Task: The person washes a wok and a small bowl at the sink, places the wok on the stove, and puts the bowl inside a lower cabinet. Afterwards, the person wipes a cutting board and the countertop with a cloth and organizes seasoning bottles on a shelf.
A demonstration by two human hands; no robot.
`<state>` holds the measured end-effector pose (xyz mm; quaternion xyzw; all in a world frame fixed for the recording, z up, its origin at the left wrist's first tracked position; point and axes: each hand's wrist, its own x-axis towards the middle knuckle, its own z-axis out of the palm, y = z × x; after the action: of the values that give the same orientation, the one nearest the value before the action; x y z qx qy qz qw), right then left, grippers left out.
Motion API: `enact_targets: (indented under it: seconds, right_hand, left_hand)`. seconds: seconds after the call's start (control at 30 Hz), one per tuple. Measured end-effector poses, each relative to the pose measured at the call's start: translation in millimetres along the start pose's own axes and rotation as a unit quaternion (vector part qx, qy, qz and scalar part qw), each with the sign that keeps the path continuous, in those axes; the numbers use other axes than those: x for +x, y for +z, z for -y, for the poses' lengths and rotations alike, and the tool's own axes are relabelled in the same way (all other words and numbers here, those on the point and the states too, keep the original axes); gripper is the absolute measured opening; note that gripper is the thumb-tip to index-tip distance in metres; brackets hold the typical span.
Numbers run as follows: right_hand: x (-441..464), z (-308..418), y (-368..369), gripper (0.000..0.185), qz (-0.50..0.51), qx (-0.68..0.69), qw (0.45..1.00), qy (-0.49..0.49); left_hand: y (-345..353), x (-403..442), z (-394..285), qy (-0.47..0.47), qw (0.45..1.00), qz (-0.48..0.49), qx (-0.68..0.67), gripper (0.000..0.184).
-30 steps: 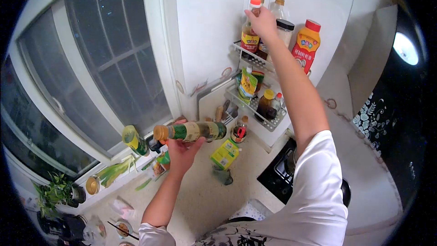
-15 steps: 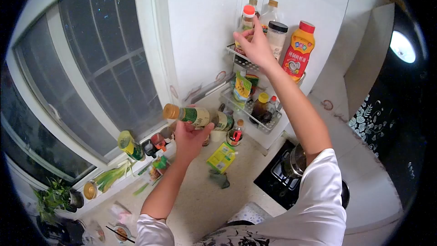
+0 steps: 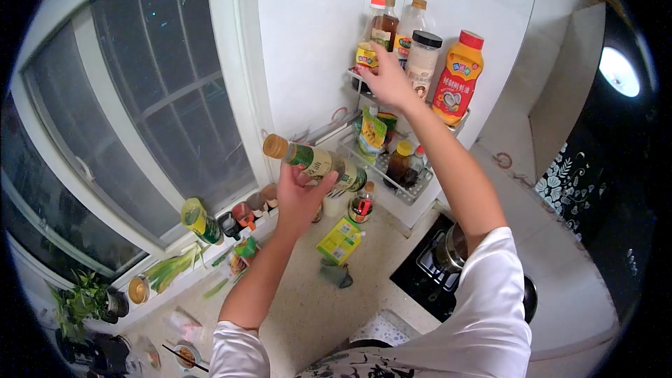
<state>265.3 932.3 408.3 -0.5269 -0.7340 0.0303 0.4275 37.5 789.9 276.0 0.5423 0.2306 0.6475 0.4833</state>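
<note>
My left hand (image 3: 302,192) is closed around a clear bottle (image 3: 322,162) with a gold cap and a green-and-cream label. The bottle lies tilted above the counter, its cap toward the window. At the upper rack shelf, my right hand (image 3: 385,78) has its fingers against the lower part of a red-capped bottle (image 3: 367,54) with a yellow label; the fingers appear to grip it, partly hidden. Beside it stand a brown bottle (image 3: 383,31), a black-capped jar (image 3: 423,63) and a red-and-yellow oyster sauce bottle (image 3: 458,78).
The lower rack shelf (image 3: 406,192) holds a yellow pouch (image 3: 372,134) and small bottles. On the counter (image 3: 294,308) are a dark sauce bottle (image 3: 362,204) and a yellow-green packet (image 3: 340,240). A stove (image 3: 423,273) with a pot is at right; scallions (image 3: 171,266) line the windowsill.
My right hand has moved down and slightly left along the red-capped bottle, which now stands farther back at the shelf. The gold-capped bottle in my left hand has shifted right and tilted more steeply.
</note>
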Motion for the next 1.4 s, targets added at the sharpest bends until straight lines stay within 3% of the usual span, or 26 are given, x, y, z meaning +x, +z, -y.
enact_targets:
  seconds: [0.07,0.13,0.2,0.3,0.4,0.5,0.57,0.67,0.83,1.13,1.4]
  right_hand:
    - [-23.2,17.3,-7.3,0.072,0.102,0.061,0.989,-0.092]
    - [-60.4,57.3,-17.0,0.075,0.258,0.018,0.951,-0.169]
    - [-96.3,99.7,-23.3,0.074,0.246,-0.036,0.949,-0.194]
    - [-105.6,95.1,-8.0,0.078,0.181,-0.038,0.961,-0.206]
    - [-102.6,105.4,-16.6,0.084,0.176,-0.027,0.974,-0.138]
    - [-95.8,112.2,-26.4,0.083,0.121,-0.005,0.984,-0.132]
    - [-85.2,100.5,-25.0,0.082,0.018,-0.009,0.991,-0.129]
    - [-55.0,86.7,-42.7,0.082,-0.124,0.021,0.989,-0.080]
    - [-5.6,60.3,-58.0,0.086,-0.257,-0.069,0.962,-0.061]
    - [10.7,35.6,-31.3,0.100,-0.238,-0.192,0.945,-0.114]
    - [7.2,22.5,-11.7,0.095,-0.187,-0.285,0.938,-0.059]
  left_hand:
    - [-1.3,3.6,-5.0,-0.011,0.999,-0.004,0.034,0.057]
    - [-1.6,9.3,-7.7,-0.020,1.000,-0.004,0.011,0.054]
    - [-0.4,18.9,-11.0,-0.021,1.000,0.003,0.008,0.053]
    - [7.8,38.2,-29.1,-0.042,0.998,0.006,0.035,0.054]
    - [19.1,51.8,-52.0,-0.062,0.997,0.027,-0.024,0.056]
    - [25.6,69.2,-61.4,-0.044,0.997,0.063,0.000,0.066]
    - [30.6,72.2,-73.6,-0.010,0.997,0.076,-0.018,0.074]
    - [24.9,76.6,-78.4,0.045,0.995,0.029,0.090,0.067]
    - [-1.0,56.9,-50.4,-0.056,0.994,0.041,0.090,0.060]
    - [-40.0,5.5,-7.3,-0.130,0.988,0.059,0.060,0.062]
    - [-40.7,-16.7,-1.1,-0.159,0.984,0.065,0.051,0.059]
